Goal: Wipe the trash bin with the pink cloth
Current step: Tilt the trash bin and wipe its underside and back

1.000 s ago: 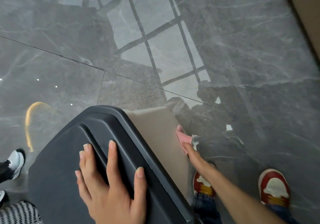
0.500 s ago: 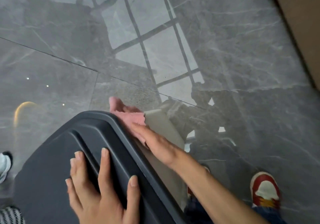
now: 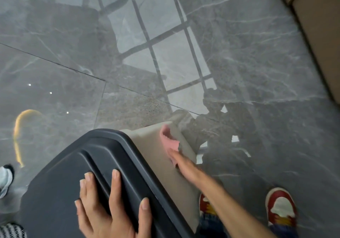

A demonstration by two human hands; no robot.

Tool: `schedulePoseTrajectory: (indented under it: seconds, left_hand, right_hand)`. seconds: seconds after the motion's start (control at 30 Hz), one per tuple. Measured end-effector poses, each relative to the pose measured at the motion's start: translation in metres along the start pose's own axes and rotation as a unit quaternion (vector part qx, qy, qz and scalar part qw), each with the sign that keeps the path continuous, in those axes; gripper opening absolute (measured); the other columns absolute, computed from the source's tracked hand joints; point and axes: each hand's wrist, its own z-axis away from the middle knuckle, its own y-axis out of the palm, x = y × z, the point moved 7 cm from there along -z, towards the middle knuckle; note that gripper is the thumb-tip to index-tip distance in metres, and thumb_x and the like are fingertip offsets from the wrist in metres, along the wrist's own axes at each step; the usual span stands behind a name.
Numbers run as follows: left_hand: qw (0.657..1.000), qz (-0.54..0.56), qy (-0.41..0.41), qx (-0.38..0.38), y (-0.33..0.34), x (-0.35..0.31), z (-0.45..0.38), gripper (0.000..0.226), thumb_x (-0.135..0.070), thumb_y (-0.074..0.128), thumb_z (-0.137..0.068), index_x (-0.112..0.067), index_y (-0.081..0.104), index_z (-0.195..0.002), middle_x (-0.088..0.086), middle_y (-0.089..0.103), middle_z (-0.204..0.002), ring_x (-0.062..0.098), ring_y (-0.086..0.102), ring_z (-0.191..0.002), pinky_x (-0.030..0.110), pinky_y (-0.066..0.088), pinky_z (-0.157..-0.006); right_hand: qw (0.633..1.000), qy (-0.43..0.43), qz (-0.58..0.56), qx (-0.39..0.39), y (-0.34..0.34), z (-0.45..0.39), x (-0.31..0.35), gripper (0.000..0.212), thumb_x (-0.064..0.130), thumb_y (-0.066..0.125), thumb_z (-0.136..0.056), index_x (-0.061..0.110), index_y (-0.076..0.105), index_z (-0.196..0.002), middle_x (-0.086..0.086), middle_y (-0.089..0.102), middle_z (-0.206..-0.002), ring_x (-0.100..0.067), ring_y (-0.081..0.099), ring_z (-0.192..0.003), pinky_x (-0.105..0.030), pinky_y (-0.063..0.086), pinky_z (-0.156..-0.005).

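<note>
While the spread left hand (image 3: 110,212) steadies the dark lid, the flat right hand (image 3: 185,166) presses the crumpled pink cloth (image 3: 170,143) on the tall beige plastic trash bin (image 3: 152,149)'s right side, which runs away downward.

Both arms (image 3: 230,199) are bare, without sleeves. The person wears blue jeans (image 3: 211,223) and red-and-white sneakers (image 3: 281,206) with yellow details.

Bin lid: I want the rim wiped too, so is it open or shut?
Shut. The dark lid lies flat over the bin, with the left hand pressed on it.
</note>
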Motion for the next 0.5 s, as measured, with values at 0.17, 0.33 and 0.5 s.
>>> schedulePoseTrajectory:
  seconds: [0.17,0.33,0.5]
  left_hand:
    - [1.000,-0.005,0.003,-0.008,0.002,0.003,0.002,0.072,-0.063,0.029,-0.090,-0.011,0.047,-0.136,0.028,0.034,-0.155,0.039,0.030,-0.146,0.064,0.025,-0.116]
    - [1.000,0.017,0.006,-0.022,0.006,0.008,0.006,0.070,-0.063,0.027,-0.094,-0.014,0.046,-0.140,0.017,0.026,-0.161,0.032,0.025,-0.151,0.066,0.024,-0.115]
    - [1.000,0.019,0.015,0.002,0.004,0.012,0.009,0.074,-0.065,0.029,-0.091,-0.019,0.039,-0.147,0.011,0.017,-0.165,0.022,0.014,-0.155,0.063,0.020,-0.118]
  right_hand:
    - [0.992,-0.103,0.014,0.077,0.046,0.078,0.007,0.054,0.021,0.025,-0.113,0.051,0.018,-0.157,0.037,0.010,-0.164,0.012,0.001,-0.153,-0.006,0.002,-0.116]
    - [0.997,-0.033,0.064,-0.012,0.012,0.039,-0.031,0.045,0.053,0.026,-0.105,0.086,0.008,-0.131,0.065,0.006,-0.143,0.033,0.004,-0.138,0.015,0.010,-0.098]
    - [0.990,0.056,0.064,-0.110,-0.039,0.008,-0.091,0.041,0.065,0.022,-0.102,0.074,0.004,-0.138,0.031,0.010,-0.159,-0.004,0.011,-0.152,-0.025,0.013,-0.116]
